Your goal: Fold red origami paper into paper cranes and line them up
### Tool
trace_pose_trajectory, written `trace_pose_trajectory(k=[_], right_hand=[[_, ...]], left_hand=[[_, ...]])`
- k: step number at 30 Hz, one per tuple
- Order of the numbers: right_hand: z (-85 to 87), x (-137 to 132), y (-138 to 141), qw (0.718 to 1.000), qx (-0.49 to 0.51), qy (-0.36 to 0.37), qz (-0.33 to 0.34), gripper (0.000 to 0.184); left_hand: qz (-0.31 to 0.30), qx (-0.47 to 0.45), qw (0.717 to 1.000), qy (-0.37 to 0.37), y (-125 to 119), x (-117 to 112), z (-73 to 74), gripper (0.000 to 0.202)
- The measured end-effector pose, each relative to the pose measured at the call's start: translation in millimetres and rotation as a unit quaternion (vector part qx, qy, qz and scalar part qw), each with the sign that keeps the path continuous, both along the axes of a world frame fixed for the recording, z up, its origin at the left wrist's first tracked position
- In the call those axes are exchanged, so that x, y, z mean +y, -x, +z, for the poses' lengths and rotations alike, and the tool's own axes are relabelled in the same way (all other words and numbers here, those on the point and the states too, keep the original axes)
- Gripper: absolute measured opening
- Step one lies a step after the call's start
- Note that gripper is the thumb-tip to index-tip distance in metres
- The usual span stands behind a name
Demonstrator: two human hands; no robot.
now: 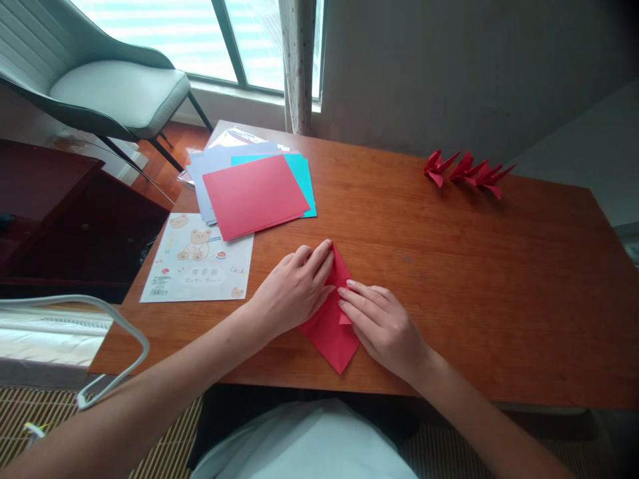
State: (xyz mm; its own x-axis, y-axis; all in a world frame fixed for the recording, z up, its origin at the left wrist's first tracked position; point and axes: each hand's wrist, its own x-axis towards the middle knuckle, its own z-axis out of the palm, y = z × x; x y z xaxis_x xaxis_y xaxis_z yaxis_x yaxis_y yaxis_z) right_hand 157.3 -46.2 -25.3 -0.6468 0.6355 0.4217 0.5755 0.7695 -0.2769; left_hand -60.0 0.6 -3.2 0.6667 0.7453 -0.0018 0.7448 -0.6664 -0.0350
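A partly folded sheet of red origami paper (339, 352) lies on the table near its front edge, one pointed corner towards me. My left hand (302, 286) presses on its far left side, with fingertips at the upper tip and the thumb near the middle. From the right, my right hand (382, 322) holds a folded flap along the paper's edge, fingers close together. The fingertips of both hands almost meet at the centre crease. Part of the paper is hidden beneath my hands.
Red folded paper cranes (466, 171) stand at the table's back right. At the left lie stacked red sheets (257, 196), blue sheets (307, 179) and a bear-printed cover (197, 259). A chair (120, 93) is beyond the wooden table (499, 286); a white cable (134, 332) crosses the lower left.
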Motion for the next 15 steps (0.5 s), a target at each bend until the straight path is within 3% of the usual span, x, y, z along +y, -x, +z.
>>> trace_pose_trajectory(k=[6, 15], right_hand=[[-1.6, 0, 1, 1.000, 0.012, -0.003, -0.004, 0.031], [-2.3, -1, 2, 1.000, 0.012, -0.016, -0.006, 0.025]], left_hand=[[-0.018, -0.023, 0.999, -0.032, 1, -13, 6.0, 0.048], [-0.017, -0.007, 1.000, -0.003, 1, -17, 6.1, 0.056]])
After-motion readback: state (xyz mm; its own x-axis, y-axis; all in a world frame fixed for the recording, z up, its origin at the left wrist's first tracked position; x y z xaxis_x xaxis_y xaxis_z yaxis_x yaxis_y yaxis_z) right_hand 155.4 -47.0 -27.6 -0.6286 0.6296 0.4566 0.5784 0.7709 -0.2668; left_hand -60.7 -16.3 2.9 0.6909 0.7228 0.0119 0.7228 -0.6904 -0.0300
